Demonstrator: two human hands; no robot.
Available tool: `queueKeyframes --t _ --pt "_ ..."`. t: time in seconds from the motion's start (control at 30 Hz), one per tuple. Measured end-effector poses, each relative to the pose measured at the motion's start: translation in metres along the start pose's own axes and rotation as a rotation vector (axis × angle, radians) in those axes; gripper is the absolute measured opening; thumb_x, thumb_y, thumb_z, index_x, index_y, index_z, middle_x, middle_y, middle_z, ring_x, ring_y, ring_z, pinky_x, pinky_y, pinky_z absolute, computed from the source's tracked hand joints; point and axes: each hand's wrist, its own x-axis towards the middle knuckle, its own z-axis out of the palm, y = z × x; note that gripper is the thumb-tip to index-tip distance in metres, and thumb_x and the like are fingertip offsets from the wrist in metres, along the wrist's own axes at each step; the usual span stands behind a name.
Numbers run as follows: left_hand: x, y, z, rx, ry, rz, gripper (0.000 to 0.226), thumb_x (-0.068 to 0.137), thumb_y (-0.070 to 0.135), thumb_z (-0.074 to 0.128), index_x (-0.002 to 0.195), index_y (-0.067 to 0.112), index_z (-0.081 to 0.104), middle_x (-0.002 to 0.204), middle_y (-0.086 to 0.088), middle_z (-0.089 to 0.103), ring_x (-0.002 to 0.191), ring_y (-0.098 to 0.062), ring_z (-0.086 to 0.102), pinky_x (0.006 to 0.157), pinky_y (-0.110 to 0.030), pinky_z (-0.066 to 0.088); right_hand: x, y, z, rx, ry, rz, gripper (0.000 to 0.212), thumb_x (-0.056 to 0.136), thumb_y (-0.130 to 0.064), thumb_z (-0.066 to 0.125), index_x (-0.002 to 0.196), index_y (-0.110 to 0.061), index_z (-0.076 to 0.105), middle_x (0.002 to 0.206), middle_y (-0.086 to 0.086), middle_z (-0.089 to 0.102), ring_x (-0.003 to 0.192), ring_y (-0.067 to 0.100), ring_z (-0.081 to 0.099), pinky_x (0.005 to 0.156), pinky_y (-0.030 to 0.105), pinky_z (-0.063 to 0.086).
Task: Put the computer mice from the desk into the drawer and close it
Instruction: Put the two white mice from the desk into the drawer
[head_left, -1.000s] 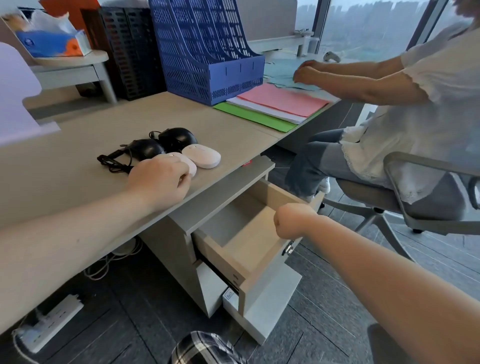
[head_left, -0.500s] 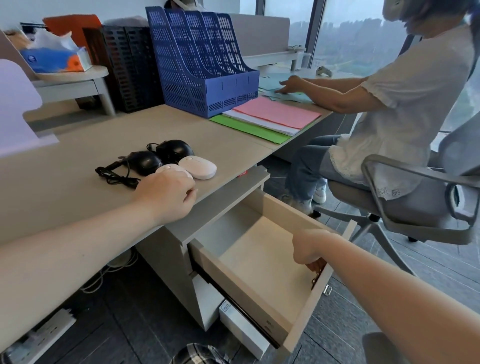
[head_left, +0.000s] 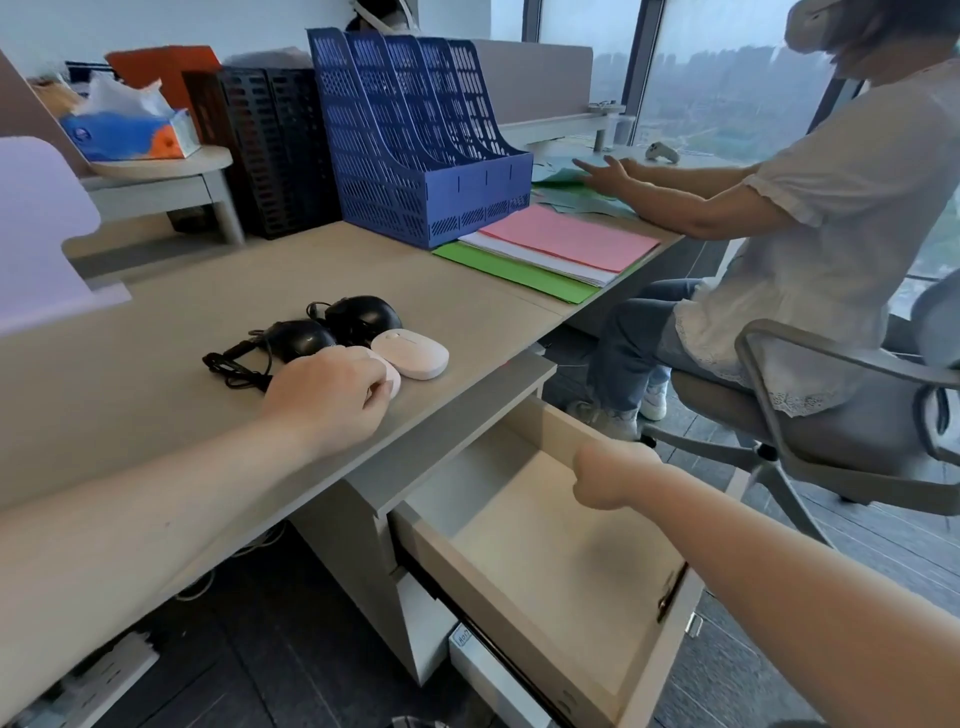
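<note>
Two black wired mice (head_left: 301, 338) (head_left: 361, 317) and a white mouse (head_left: 413, 353) lie close together on the beige desk (head_left: 156, 364). A black cable bundle (head_left: 234, 364) lies to their left. A second white mouse (head_left: 390, 378) sits nearest the desk's front edge. My left hand (head_left: 327, 395) is curled over it and hides most of it. Below the desk the wooden drawer (head_left: 561, 551) stands pulled far out with nothing inside. My right hand (head_left: 610, 473) hovers as a fist over the drawer's inside, apart from its front panel.
A blue file rack (head_left: 415, 156) and a black rack (head_left: 270, 150) stand at the back of the desk. Coloured folders (head_left: 561, 244) lie to the right. Another person (head_left: 805, 234) sits on a grey office chair (head_left: 831, 415) close to the drawer's right. A power strip (head_left: 104, 675) lies on the floor.
The drawer has slid much farther out. My right hand has let go of the drawer front and now sits above the drawer's inside. My left hand has stayed on the near white mouse.
</note>
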Motion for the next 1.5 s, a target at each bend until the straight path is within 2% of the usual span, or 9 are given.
queueKeyframes --t 0.1,0.3,0.6,0.73,0.87,0.97,1.2,1.37,1.5 --pt "0.003 -0.011 -0.006 -0.016 0.029 -0.118 0.028 0.086 0.028 0.046 0.072 0.01 0.062 0.071 -0.005 0.06 0.073 -0.03 0.057 0.05 -0.032 0.039 0.006 -0.016 -0.027 0.087 0.202 -0.043 0.018 0.084 -0.02 0.042 0.092 -0.014 0.058 0.087 0.0 0.052 0.08 0.027 0.054 0.066 0.029 0.043" --pt "0.016 -0.045 -0.015 -0.079 0.039 -0.491 0.013 0.086 0.024 0.056 0.081 0.013 0.061 0.086 -0.009 0.059 0.081 -0.034 0.057 0.063 -0.038 0.046 0.012 -0.063 -0.094 0.387 0.56 -0.111 0.022 0.084 -0.018 0.04 0.067 -0.018 0.054 0.072 0.001 0.057 0.07 0.025 0.052 0.051 0.023 0.033" --pt "0.021 -0.078 -0.01 -0.088 -0.169 -0.841 0.026 0.085 0.031 0.056 0.106 0.016 0.057 0.116 -0.01 0.054 0.108 -0.032 0.051 0.081 -0.035 0.042 0.058 -0.153 -0.147 0.478 0.593 -0.29 0.029 0.091 -0.023 0.043 0.112 -0.018 0.062 0.103 0.005 0.065 0.082 0.023 0.053 0.063 0.029 0.046" --pt "0.027 -0.083 -0.009 -0.035 -0.22 -0.882 0.044 0.083 0.043 0.056 0.117 0.017 0.052 0.124 -0.01 0.047 0.119 -0.032 0.038 0.091 -0.041 0.042 0.083 -0.17 -0.16 0.462 0.543 -0.312 0.034 0.09 -0.03 0.051 0.122 -0.018 0.058 0.116 0.009 0.063 0.101 0.028 0.057 0.073 0.036 0.052" --pt "0.034 -0.078 -0.009 -0.169 -0.065 -0.842 0.034 0.08 0.043 0.063 0.1 0.017 0.057 0.11 -0.006 0.055 0.105 -0.027 0.05 0.074 -0.033 0.042 0.095 -0.177 -0.165 0.503 0.461 -0.277 0.037 0.089 -0.028 0.053 0.125 -0.016 0.054 0.119 0.009 0.061 0.099 0.026 0.056 0.074 0.034 0.049" --pt "0.035 -0.061 -0.004 -0.259 -0.226 -0.809 0.049 0.076 0.056 0.063 0.105 0.018 0.053 0.104 0.001 0.056 0.1 -0.024 0.055 0.069 -0.03 0.038 0.092 -0.17 -0.157 0.449 0.336 -0.266 0.044 0.087 -0.03 0.056 0.129 -0.017 0.05 0.124 0.008 0.059 0.109 0.028 0.055 0.078 0.033 0.045" --pt "0.042 -0.02 -0.014 -0.411 -0.502 -0.859 0.081 0.059 0.062 0.073 0.122 0.019 0.046 0.118 -0.002 0.039 0.074 -0.021 0.067 0.067 -0.036 0.061 0.069 -0.152 -0.148 0.387 0.186 -0.283 0.058 0.087 -0.026 0.056 0.142 -0.018 0.038 0.135 0.009 0.054 0.121 0.031 0.052 0.091 0.034 0.044" --pt "0.049 0.003 -0.024 -0.066 -0.726 -0.573 0.083 0.071 0.06 0.068 0.133 0.013 0.039 0.134 -0.01 0.04 0.121 -0.024 0.046 0.097 -0.036 0.045 0.068 -0.149 -0.136 0.342 0.209 -0.306 0.056 0.077 -0.033 0.065 0.127 -0.018 0.047 0.121 0.008 0.061 0.112 0.033 0.058 0.088 0.035 0.05" --pt "0.057 0.009 -0.027 -0.103 -0.794 -0.556 0.07 0.077 0.056 0.065 0.128 0.012 0.044 0.129 -0.01 0.039 0.125 -0.025 0.037 0.091 -0.034 0.051 0.066 -0.144 -0.135 0.417 0.247 -0.303 0.07 0.074 -0.034 0.069 0.136 -0.016 0.043 0.126 0.008 0.06 0.115 0.032 0.057 0.094 0.04 0.051"
